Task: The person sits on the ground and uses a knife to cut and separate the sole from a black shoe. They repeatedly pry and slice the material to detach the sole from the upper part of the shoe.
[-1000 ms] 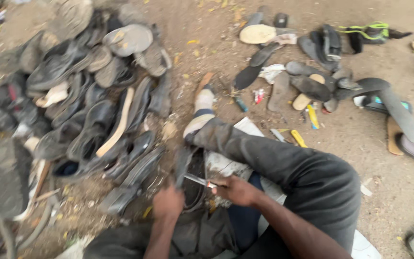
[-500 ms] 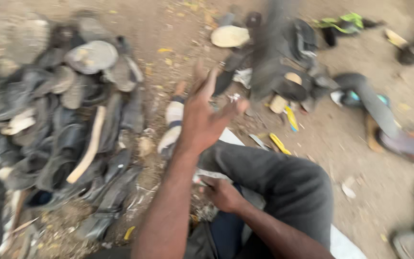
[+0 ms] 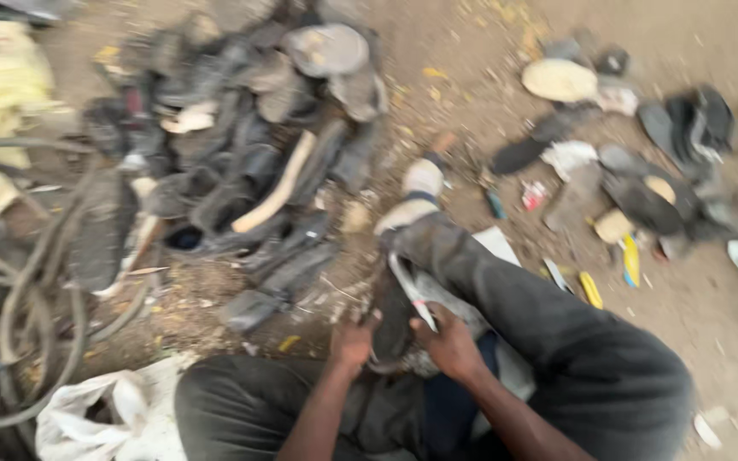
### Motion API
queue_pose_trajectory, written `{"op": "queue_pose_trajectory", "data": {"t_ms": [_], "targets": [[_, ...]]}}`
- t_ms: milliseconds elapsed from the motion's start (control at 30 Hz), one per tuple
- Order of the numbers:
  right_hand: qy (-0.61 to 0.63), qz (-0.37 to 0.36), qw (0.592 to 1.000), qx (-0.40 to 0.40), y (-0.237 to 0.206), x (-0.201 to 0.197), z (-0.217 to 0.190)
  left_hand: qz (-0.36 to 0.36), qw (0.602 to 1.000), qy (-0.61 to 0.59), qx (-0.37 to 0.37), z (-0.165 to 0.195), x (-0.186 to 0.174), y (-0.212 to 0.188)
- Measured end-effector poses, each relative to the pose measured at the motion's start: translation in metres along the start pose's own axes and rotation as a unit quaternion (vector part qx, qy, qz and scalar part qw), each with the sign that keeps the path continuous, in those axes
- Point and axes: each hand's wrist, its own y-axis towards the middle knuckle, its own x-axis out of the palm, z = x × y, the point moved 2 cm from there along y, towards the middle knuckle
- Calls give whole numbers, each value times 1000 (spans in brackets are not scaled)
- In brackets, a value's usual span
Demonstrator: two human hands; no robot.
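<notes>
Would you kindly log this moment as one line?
left hand: grips dark shoe piece | right hand: holds thin blade | shoe pile: left

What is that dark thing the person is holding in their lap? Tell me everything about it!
The dark piece looks like a worn black shoe sole or rubber strip, though blur hides its details. It stands roughly upright between the person's knees. The left hand grips its left edge, and the right hand presses a thin pale blade against its right side.

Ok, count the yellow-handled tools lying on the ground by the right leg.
2. One yellow-handled tool lies on the dirt just beside the right leg; the other yellow-handled tool lies a little farther right, near the dark soles. The blur may hide more.
</notes>
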Motion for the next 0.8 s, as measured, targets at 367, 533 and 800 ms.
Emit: {"op": "queue_pose_trajectory", "data": {"t_ms": [367,533,800], "targets": [[123,61,986,97,-33,-4,-20,403,843,-21,356,-84,-250,-130],[4,38,998,-50,-16,45,-38,226,877,389,170,9,-216,-53],[12,102,994,-43,-34,19,-2,-13,918,374,132,25,-187,52]]}}
